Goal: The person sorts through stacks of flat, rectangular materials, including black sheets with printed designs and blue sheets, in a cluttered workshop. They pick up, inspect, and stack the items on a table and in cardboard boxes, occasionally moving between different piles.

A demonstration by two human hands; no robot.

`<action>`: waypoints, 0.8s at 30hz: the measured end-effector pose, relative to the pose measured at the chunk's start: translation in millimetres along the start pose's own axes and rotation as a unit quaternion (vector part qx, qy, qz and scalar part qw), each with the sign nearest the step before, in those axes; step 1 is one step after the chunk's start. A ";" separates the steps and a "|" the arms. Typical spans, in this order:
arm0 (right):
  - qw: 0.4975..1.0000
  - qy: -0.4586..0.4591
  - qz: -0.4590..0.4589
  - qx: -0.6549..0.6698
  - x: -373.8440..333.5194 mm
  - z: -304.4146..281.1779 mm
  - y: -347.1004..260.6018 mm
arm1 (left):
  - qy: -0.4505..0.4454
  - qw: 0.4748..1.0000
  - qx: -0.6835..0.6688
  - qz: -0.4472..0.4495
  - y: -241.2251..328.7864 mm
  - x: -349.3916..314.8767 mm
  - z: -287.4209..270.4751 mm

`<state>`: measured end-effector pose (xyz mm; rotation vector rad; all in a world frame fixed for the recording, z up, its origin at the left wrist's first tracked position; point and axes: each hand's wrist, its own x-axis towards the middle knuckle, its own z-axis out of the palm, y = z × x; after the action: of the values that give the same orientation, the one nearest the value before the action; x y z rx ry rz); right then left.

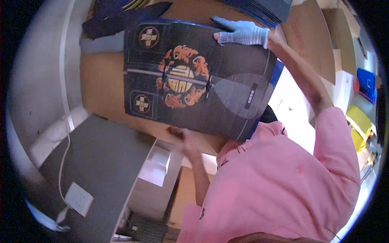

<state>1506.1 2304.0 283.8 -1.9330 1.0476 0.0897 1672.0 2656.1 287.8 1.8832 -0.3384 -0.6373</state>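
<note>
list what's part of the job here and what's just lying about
Likely the job:
dark printed panel
gloved right hand on it
left hand near its edge, blurred

Probably lying about:
white socket block
yellow item, far right

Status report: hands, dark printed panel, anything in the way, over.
Right hand gloved, open on dark printed panel. Left hand blurred near panel's lower edge, contact unclear. Possibly in the way: dark item, upper left corner.

A white power strip (79, 199) lies on a grey surface (109, 150).
</note>
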 end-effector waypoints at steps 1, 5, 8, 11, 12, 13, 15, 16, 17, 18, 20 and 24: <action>0.999 0.038 -0.008 0.014 -14.3 -2.6 4.2 | 0.034 0.977 0.153 0.147 6.6 17.7 -16.0; 0.939 0.223 0.022 0.263 -66.0 -4.5 32.0 | -0.070 0.857 0.387 0.333 111.1 83.9 11.8; 0.904 0.364 0.014 0.222 -102.2 12.0 41.6 | -0.216 0.749 0.458 0.428 166.8 106.0 90.6; 0.926 0.365 0.055 0.074 -121.1 32.4 41.2 | -0.331 0.636 0.504 0.482 187.2 117.6 169.9; 0.938 0.343 0.049 0.035 -123.7 30.9 33.0 | -0.369 0.592 0.515 0.498 187.6 123.1 188.2; 0.949 0.310 0.055 -0.023 -128.6 27.7 27.8 | -0.408 0.572 0.530 0.474 185.1 126.0 201.7; 0.948 0.313 0.061 -0.004 -134.7 29.0 25.1 | -0.479 0.530 0.559 0.420 173.7 132.4 219.0; 0.947 0.315 0.064 0.004 -136.1 29.9 24.9 | -0.481 0.537 0.543 0.431 171.3 134.3 221.9; 0.950 0.306 0.063 0.004 -138.4 29.0 25.9 | -0.483 0.544 0.527 0.439 170.4 135.2 220.7; 0.949 0.309 0.063 0.028 -141.3 29.6 27.4 | -0.485 0.553 0.512 0.444 168.9 135.3 218.4; 0.945 0.313 0.061 0.075 -145.2 32.1 32.3 | -0.488 0.559 0.491 0.457 162.5 136.7 215.9; 0.949 0.296 0.082 0.074 -148.9 33.3 43.3 | -0.481 0.574 0.458 0.479 148.8 136.2 210.3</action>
<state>1391.9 2412.8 300.6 -1.7675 1.5567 -0.4934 1671.6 2367.3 326.9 1.5705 -2.6277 -0.6662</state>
